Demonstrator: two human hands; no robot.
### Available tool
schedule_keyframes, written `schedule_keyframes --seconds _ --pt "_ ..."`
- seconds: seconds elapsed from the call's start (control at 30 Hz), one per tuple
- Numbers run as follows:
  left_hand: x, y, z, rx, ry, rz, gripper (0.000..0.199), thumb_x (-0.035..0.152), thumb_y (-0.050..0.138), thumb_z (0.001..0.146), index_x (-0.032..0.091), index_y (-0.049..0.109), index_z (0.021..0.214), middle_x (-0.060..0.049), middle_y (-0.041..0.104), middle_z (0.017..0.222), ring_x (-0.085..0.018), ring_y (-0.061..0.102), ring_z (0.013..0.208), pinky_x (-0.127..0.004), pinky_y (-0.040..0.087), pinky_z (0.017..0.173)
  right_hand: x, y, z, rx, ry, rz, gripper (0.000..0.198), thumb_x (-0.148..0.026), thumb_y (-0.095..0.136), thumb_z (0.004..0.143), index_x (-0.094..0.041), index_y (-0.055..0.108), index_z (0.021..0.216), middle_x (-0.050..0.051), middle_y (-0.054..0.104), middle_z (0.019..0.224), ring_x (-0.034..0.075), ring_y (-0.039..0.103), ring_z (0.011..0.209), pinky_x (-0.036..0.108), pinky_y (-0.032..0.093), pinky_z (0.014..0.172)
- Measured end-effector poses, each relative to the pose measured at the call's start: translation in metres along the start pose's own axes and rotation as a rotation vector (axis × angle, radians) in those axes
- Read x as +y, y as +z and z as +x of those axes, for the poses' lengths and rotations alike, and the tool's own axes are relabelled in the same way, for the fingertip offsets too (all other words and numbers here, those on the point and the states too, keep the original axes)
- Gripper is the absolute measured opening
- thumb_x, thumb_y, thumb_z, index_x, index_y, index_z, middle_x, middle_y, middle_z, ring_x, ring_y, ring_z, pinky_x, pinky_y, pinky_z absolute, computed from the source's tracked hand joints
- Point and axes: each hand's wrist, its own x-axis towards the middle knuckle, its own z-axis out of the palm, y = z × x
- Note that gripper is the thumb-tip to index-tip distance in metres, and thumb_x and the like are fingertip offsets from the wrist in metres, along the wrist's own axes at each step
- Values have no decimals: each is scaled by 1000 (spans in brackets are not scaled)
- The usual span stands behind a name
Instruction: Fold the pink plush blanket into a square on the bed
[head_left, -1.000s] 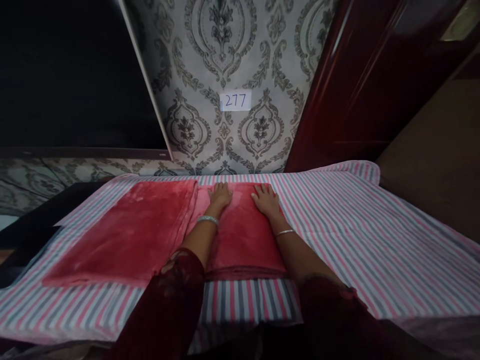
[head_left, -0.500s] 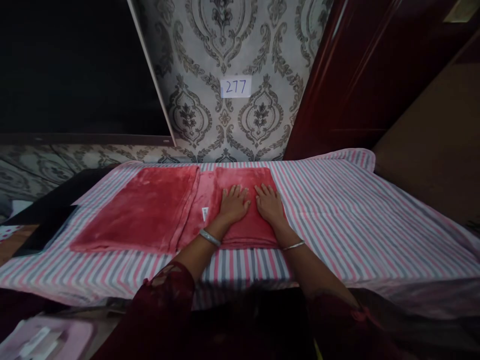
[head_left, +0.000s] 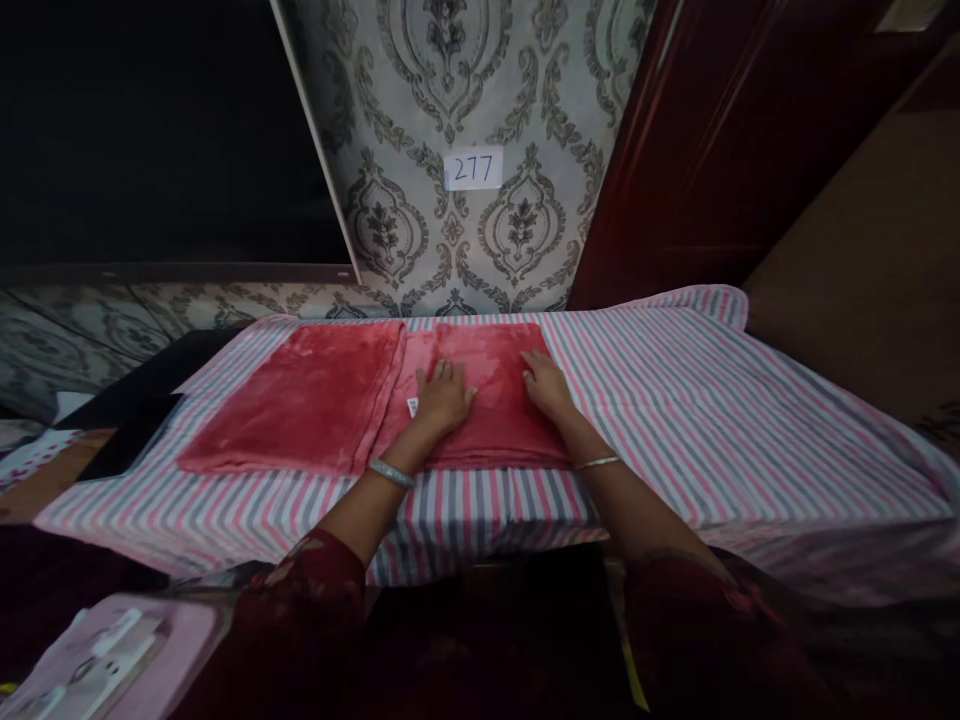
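A red plush blanket (head_left: 300,400) lies on a striped cloth, folded in from both sides with a lighter strip between the two folded parts. My left hand (head_left: 445,396) rests flat on the inner edge of the right-hand fold, fingers spread. Beside its wrist a small white label (head_left: 412,406) shows, partly covered. My right hand (head_left: 547,383) lies on the outer right edge of that same fold, its fingers stretched out and pointing inward. Neither hand grasps anything. Bracelets circle both wrists.
The striped cloth (head_left: 697,420) covers the table and hangs over its front. A large dark screen (head_left: 165,140) stands at the back left. A paper marked 277 (head_left: 473,168) is on the patterned wall. Lower left is a pink stool (head_left: 187,630) with white items on it.
My left hand has slid left to the fold's inner edge, near the label. My right hand has shifted a little to the right edge. The view has moved slightly.
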Motion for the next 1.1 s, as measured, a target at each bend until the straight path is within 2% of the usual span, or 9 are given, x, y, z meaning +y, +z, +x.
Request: schedule_keyframes --seconds 0.07,0.17,0.27,0.47,0.77,0.83,0.93,1.0,1.1 --pt "21 7 -9 45 90 -53 60 38 40 103 17 40 159 -16 36 166 -32 27 156 -59 11 129 3 -2 -10 47 -30 18 59 -15 31 99 -13 47 156 11 49 159 22 43 146 39 32 122" --pt "49 24 -23 -24 216 -85 61 39 40 103 18 37 161 -13 29 170 -31 22 159 -61 10 129 2 5 -35 32 -65 -16 58 -17 31 100 -15 48 156 10 47 160 25 40 148 44 29 123" --pt "59 37 -32 -89 234 -63 63 40 40 102 18 35 162 -12 25 171 -29 17 160 -60 8 129 -3 16 -58 -14 -47 -75 56 -24 33 104 -20 45 158 9 38 166 30 30 153 53 27 122" --pt "33 38 -42 -69 175 -28 68 51 41 101 22 35 162 -9 24 172 -29 16 160 -54 8 130 -6 16 -66 -37 -34 -130 56 -27 31 106 -23 40 161 7 32 169 30 27 155 52 27 122" --pt "-7 22 -70 -62 103 27 69 50 50 100 12 43 157 -17 31 168 -32 23 158 -52 17 129 -5 22 -65 3 -50 -104 55 -25 36 105 -21 44 159 9 37 167 31 31 153 53 30 121" --pt "-9 8 -65 -90 129 -1 60 45 51 100 10 52 149 -19 45 161 -33 38 152 -51 29 125 1 22 -57 -9 -56 -64 53 -24 41 103 -21 50 155 10 43 163 32 36 151 53 34 120" --pt "-5 -16 -39 -37 158 -94 44 33 41 105 12 63 136 -17 65 141 -28 61 131 -42 46 114 12 16 -28 23 -74 93 48 -20 42 100 -21 64 143 10 62 146 28 55 136 44 43 114" --pt "6 -27 -10 20 166 -142 43 27 35 105 14 61 138 -15 65 141 -26 63 128 -38 47 111 18 10 2 120 -70 215 48 -17 41 98 -21 68 138 8 69 138 26 63 128 39 47 112" --pt "29 -28 44 22 186 -148 46 22 41 103 14 53 147 -17 53 155 -26 53 140 -40 43 116 19 9 50 289 -47 345 52 -11 39 93 -19 68 136 7 68 138 24 62 129 38 45 114"
